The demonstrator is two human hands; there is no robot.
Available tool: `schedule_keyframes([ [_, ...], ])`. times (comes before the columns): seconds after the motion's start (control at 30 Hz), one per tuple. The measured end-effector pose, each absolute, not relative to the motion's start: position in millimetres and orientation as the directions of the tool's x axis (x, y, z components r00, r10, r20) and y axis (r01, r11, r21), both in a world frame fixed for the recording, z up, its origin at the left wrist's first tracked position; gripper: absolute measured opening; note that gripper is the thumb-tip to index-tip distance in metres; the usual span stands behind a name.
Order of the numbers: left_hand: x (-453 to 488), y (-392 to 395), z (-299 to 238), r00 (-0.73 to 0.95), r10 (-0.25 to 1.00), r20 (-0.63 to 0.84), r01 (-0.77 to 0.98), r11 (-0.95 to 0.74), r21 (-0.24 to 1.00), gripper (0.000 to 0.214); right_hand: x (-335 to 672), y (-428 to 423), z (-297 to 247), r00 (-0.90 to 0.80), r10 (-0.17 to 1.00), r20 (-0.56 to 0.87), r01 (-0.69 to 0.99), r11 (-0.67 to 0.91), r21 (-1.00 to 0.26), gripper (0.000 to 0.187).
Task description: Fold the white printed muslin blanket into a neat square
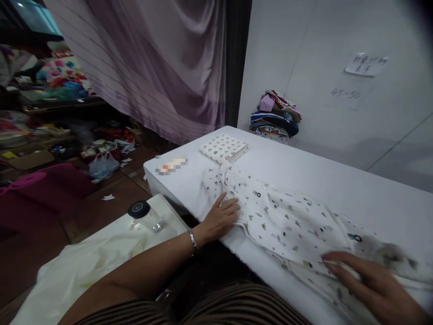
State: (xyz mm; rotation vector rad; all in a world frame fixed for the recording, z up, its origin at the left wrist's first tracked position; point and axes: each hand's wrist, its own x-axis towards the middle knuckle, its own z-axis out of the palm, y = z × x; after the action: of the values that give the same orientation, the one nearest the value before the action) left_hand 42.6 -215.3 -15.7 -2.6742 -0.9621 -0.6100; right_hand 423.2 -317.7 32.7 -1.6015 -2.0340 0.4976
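Observation:
A white printed cloth (287, 216) with small scattered motifs lies spread, slightly rumpled, along the table. My left hand (221, 219) rests palm down on its left end, fingers spread, with a bracelet (192, 239) at the wrist. Over the cloth's near edge at the right is my right hand (375, 282), a little blurred, its fingers stretched out and a gap between thumb and forefinger. Just beyond the cloth's left end sits a folded white cloth (223, 148) with a similar small print.
The white-covered table (382, 194) runs against a pale wall. Left of me, a low stand (111, 225) bears a clear jar with a black lid (139, 209). Folded clothes (274, 118) are stacked behind the table. A purple curtain (169, 58) hangs at the back; a magenta roll (43, 192) lies left.

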Motion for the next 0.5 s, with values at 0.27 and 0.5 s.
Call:
schedule_keyframes([
  [0.27,72.1,-217.3,-27.6,0.726,0.446,0.523,0.567,-0.819,-0.087,0.013,287.8,-217.8,-0.1,-0.230,0.948,-0.222,0.354,-0.131,-0.926,0.039],
  [0.5,90.2,-211.6,-33.3,0.732,0.457,0.505,0.531,-0.847,-0.003,0.016,270.9,-197.6,-25.7,-0.232,0.926,-0.299,0.154,-0.269,-0.951,0.033],
])
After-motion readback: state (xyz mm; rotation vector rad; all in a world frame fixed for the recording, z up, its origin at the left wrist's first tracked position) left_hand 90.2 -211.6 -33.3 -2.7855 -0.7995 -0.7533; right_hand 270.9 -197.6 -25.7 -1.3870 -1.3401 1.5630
